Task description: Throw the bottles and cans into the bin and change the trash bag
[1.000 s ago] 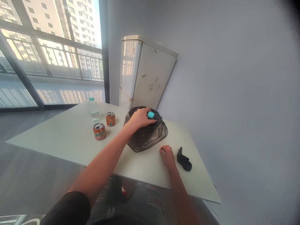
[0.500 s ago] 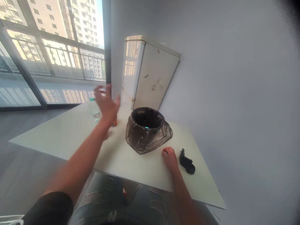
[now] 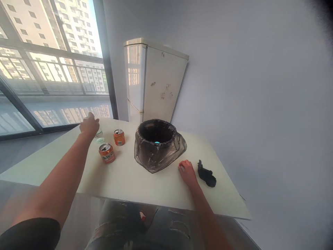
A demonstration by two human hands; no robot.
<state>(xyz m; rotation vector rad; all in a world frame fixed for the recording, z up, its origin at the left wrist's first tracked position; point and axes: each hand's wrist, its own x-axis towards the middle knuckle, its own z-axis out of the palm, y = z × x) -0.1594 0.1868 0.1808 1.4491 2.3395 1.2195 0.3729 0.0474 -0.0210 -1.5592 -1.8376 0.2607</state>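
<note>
At the table's far left, my left hand [image 3: 90, 125] is wrapped round the upper part of a clear plastic bottle [image 3: 100, 136], hiding its cap. Two orange drink cans stand upright just right of the bottle: a nearer can [image 3: 107, 153] and a farther can [image 3: 119, 138], both with opened tops. A bin lined with a black plastic bag [image 3: 156, 156] stands mid-table, with a teal cap [image 3: 157, 142] showing inside. My right hand [image 3: 187, 172] rests on the table by the bag's right edge, fingers curled with nothing visible in them.
A crumpled black bundle [image 3: 206, 175] lies right of my right hand on the white table [image 3: 125, 180]. Behind the table stands a white fridge [image 3: 162, 80] against the grey wall. A large window [image 3: 52, 76] is at the left.
My left hand let go of a teal-capped bottle inside the bin, swung left with fingers spread, and is now closed round the other bottle. The right hand stayed put. The view shifted slightly.
</note>
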